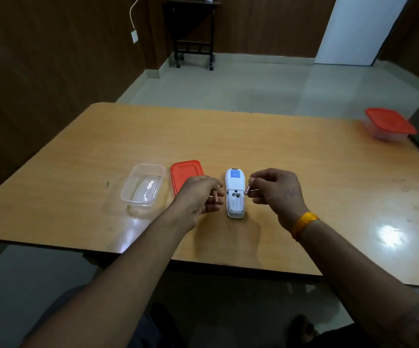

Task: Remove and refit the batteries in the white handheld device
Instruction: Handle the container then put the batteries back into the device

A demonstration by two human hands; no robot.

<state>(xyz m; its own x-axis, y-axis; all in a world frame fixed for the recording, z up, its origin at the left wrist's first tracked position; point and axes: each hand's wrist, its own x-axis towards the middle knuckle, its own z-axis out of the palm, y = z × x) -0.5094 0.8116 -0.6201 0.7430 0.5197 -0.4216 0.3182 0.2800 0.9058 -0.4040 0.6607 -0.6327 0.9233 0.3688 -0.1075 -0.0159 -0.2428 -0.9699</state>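
Observation:
The white handheld device (pixel 234 183) lies face down on the wooden table (pixel 278 151), its battery bay (pixel 235 200) open and without batteries. My left hand (pixel 198 197) hovers just left of it and pinches a small reddish battery (pixel 215 197). On the device's right, my right hand (pixel 276 192) pinches a second reddish battery (pixel 248 190) close to the bay's edge. I cannot see the battery cover.
A clear plastic tub (pixel 143 184) stands left of the device, with its orange lid (pixel 185 172) lying between them, partly under my left hand. A second tub with an orange lid (pixel 389 124) sits at the table's far right edge.

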